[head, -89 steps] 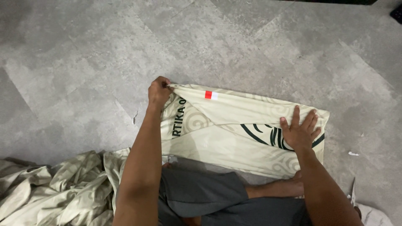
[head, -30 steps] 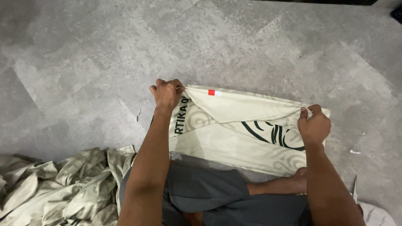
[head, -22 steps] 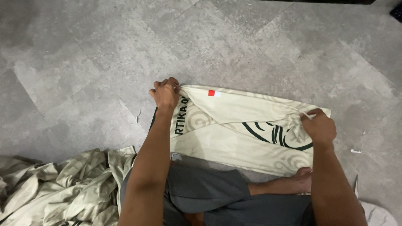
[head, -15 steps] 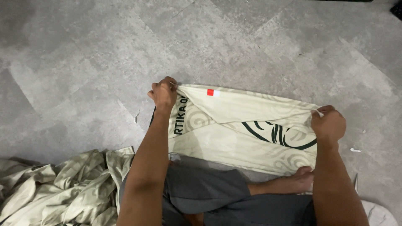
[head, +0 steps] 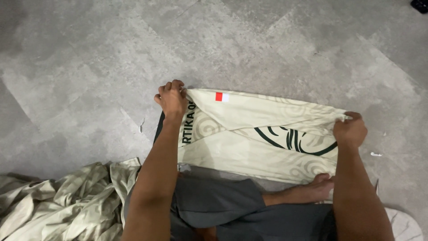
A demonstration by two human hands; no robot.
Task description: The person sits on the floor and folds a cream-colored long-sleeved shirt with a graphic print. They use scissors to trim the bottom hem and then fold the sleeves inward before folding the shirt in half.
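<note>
Item: cream shirt (head: 249, 138), flat on grey floor (head: 89, 67) before my knees. My left hand (head: 171, 98) & right hand (head: 350, 130) each pinch a far corner. Risk: uneven pull, fold skews; grip slips.

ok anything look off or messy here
Mostly tidy: both hands, left hand and right hand, pinch the far corners of the folded cream cloth. The one messy spot is a crumpled heap of similar cloth on the floor, lower left.
</note>
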